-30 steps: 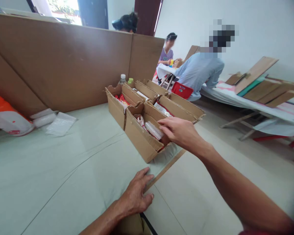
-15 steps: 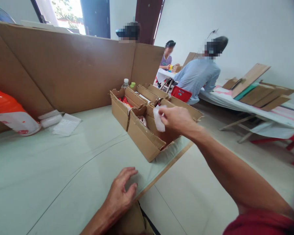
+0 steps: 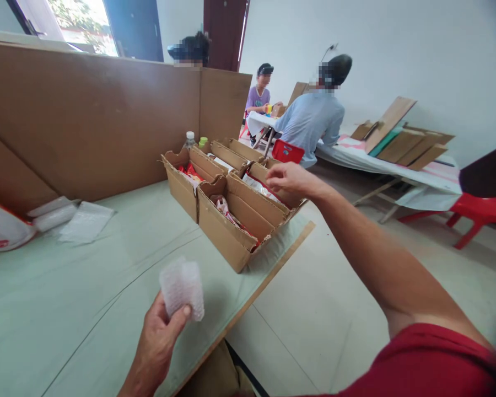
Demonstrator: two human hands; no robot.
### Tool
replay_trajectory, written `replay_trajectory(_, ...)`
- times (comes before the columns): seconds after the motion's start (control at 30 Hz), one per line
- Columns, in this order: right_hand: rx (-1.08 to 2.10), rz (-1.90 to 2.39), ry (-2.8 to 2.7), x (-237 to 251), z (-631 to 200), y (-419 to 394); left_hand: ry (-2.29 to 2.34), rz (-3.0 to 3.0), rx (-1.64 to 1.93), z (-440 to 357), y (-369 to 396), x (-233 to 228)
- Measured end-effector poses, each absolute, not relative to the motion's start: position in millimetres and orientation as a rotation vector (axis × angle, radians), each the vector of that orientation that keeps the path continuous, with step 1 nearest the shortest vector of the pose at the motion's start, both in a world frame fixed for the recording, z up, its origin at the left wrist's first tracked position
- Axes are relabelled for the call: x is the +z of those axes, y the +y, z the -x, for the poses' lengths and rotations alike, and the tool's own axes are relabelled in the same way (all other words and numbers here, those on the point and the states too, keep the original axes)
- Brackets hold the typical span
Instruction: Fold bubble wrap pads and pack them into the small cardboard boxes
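Note:
My left hand (image 3: 159, 331) grips a folded piece of bubble wrap (image 3: 182, 289) between thumb and fingers, above the near part of the table. My right hand (image 3: 290, 180) is over the right side of a divided cardboard box (image 3: 223, 238), its fingers curled together; whether they hold anything is hidden. Just below and left of those fingers, a white and red packet (image 3: 261, 188) lies in one compartment. In the nearest compartment sits another red and white packet (image 3: 227, 210). Red-orange packets (image 3: 190, 173) fill the left compartment.
Clear plastic or bubble-wrap pieces (image 3: 86, 220) lie by a tall cardboard partition (image 3: 107, 121). A red and white bag (image 3: 4, 229) is at the left edge. Bottles (image 3: 189, 140) stand behind the box. Other people sit beyond, one on a red chair (image 3: 287, 151). The table edge (image 3: 273, 275) runs diagonally.
My left hand was bare with fingers spread; now it holds bubble wrap. My right hand held a similar white piece over the box and now shows none. The view has swung slightly right.

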State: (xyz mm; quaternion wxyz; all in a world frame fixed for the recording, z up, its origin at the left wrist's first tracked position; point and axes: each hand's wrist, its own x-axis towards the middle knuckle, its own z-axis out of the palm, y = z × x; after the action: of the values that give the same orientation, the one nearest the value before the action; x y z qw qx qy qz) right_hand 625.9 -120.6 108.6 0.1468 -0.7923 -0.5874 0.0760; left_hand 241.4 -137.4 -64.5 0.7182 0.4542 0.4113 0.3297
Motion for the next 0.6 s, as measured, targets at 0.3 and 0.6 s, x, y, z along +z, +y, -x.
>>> replay_trajectory(0.3,0.285,2.566,-1.888,60,-639,-103,0.944,-0.722,0.65,-233,-138,-81)
replay_trajectory(0.6,-0.35,2.205,-1.523,123,-570,-164,0.802,-0.912,0.87,-243,-118,-42)
